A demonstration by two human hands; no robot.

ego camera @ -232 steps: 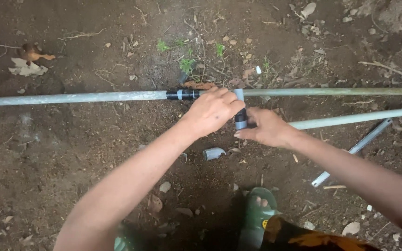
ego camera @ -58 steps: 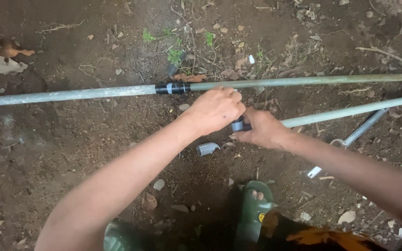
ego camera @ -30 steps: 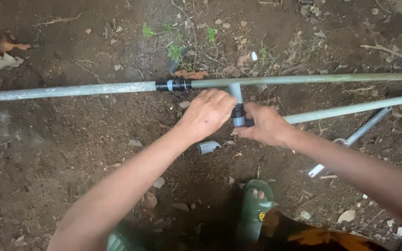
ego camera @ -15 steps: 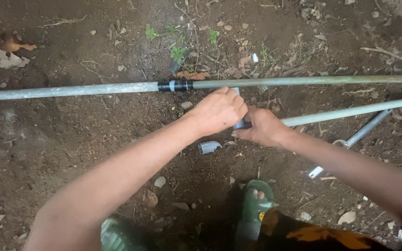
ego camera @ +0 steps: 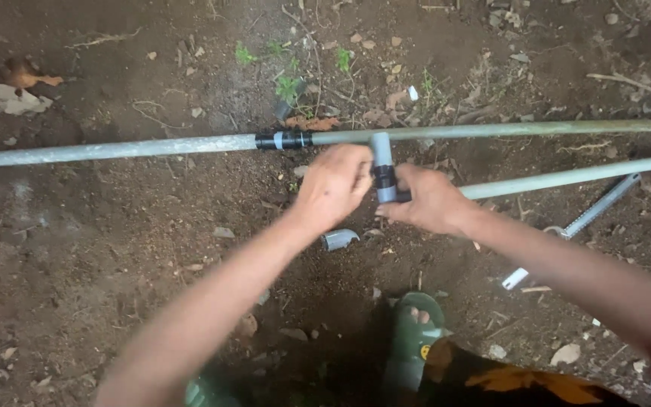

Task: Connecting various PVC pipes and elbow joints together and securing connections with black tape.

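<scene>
Bare, dark soil [ego camera: 99, 249] across the whole view, scattered with pebbles, twigs and a few weeds. Lying across it from edge to edge, a long grey pipe [ego camera: 114, 148], joined by a black coupling [ego camera: 283, 139] to its greener right half. From that run, a short grey tee branch [ego camera: 381, 151] pointing toward the person, ending at a black-banded joint [ego camera: 384, 178]. Below on the right, a second pipe [ego camera: 566, 178] slanting in toward that joint. Further right, a metal tool [ego camera: 593, 213] flat on the dirt, well apart. Near the bottom, a green sandal [ego camera: 416, 332] with toes showing.

Left hand [ego camera: 334, 187] curled just left of the joint, fingers bent in against it; whether closed right around it, cannot tell, since the back of the hand hides the contact. Right hand [ego camera: 427, 202] closed over the near end of the second pipe where it meets the joint, thumb and fingers pinched on it. Just below the hands, a small grey offcut [ego camera: 338, 239] loose on the soil.

Probably a matter of seating or tightening the joint: best done by bracing the branch firmly with one hand, keeping the incoming pipe in line with the fitting rather than cocked, pushing fully home, and keeping grit out of the mating faces.
</scene>
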